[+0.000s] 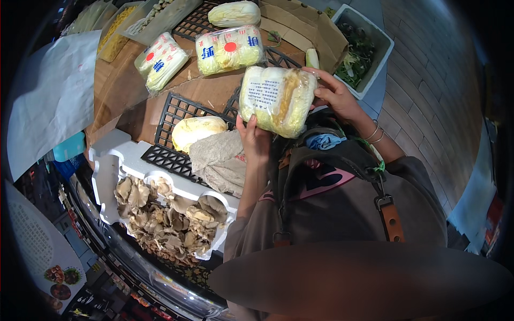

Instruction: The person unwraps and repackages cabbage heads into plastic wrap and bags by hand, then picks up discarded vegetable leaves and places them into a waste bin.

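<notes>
Between my two hands is a clear plastic pack of baby napa cabbages [277, 100], with writing on its film and a brownish streak on one cabbage. My left hand [255, 140] grips its lower left corner, and my right hand [333, 94] holds the upper right edge. Beyond it lie a second wrapped cabbage pack [230, 50] with a red sun print and a third pack [162, 62] to its left. A loose napa cabbage [234, 14] lies at the top. Near my left wrist, another cabbage [198, 130] rests on a black plastic grate [172, 110] beside a grey cloth [219, 160].
A white foam box [120, 140] of oyster mushrooms [168, 220] is at lower left. An open cardboard box [321, 28] and a grey tub [383, 52] of leafy greens stand at upper right. Clear bins [138, 30] line the top left. A white sheet [52, 92] hangs at left.
</notes>
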Action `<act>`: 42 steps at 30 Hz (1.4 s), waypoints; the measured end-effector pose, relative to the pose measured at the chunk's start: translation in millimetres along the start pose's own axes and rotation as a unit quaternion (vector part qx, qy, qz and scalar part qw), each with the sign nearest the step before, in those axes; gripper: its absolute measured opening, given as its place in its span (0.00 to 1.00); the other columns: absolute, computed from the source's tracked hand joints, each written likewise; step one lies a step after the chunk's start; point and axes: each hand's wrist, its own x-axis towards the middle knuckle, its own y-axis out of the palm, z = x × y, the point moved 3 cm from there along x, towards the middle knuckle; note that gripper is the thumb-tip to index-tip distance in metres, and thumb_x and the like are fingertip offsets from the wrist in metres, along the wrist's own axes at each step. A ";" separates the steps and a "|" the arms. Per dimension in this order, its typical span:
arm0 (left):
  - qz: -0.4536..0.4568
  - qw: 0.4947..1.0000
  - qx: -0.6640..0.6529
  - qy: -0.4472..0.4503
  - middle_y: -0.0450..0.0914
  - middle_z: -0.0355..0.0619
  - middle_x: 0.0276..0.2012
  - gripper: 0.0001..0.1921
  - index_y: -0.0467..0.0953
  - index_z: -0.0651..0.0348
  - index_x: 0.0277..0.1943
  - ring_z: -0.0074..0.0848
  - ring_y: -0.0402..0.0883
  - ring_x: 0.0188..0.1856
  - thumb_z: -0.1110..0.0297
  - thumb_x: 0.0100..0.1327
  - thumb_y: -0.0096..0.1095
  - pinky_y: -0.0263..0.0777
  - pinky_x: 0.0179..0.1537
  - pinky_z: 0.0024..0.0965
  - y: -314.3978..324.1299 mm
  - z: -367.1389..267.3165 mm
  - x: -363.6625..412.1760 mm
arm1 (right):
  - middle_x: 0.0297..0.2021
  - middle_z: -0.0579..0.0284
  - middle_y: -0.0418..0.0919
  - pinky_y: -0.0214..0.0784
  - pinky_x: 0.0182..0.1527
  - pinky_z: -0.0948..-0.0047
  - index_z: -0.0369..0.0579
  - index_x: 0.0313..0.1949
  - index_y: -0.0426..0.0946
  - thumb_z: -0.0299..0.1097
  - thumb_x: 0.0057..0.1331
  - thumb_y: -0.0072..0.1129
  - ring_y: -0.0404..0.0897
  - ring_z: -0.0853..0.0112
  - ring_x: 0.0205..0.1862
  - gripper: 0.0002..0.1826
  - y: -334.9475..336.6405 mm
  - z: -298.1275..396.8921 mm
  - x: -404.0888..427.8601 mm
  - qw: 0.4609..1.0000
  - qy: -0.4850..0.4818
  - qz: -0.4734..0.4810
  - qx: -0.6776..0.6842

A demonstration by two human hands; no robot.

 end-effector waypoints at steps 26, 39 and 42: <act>0.216 0.694 0.554 0.406 0.72 0.56 0.51 0.25 0.74 0.66 0.48 0.47 0.70 0.54 0.72 0.44 0.72 0.65 0.54 0.41 90.7 -23.7 -4.0 | 0.49 0.62 0.74 0.74 0.39 0.78 0.49 0.61 0.65 0.27 0.63 0.51 0.75 0.78 0.42 0.25 -3.8 3.6 17.7 0.989 0.061 0.013 -0.135; 0.189 0.671 0.592 0.404 0.77 0.53 0.45 0.15 0.77 0.66 0.43 0.41 0.77 0.45 0.77 0.51 0.68 0.71 0.47 0.35 98.6 -28.2 -3.8 | 0.38 0.65 0.77 0.69 0.37 0.80 0.50 0.59 0.68 0.34 0.70 0.45 0.72 0.82 0.34 0.19 3.9 -3.0 5.9 0.991 0.007 -0.025 -0.129; 0.169 0.683 0.566 0.429 0.78 0.53 0.43 0.13 0.78 0.66 0.41 0.39 0.78 0.44 0.78 0.51 0.68 0.73 0.44 0.33 88.7 -32.8 -3.8 | 0.38 0.65 0.75 0.69 0.40 0.80 0.50 0.62 0.66 0.28 0.66 0.48 0.70 0.83 0.35 0.23 16.4 1.1 0.3 0.993 -0.051 -0.054 -0.087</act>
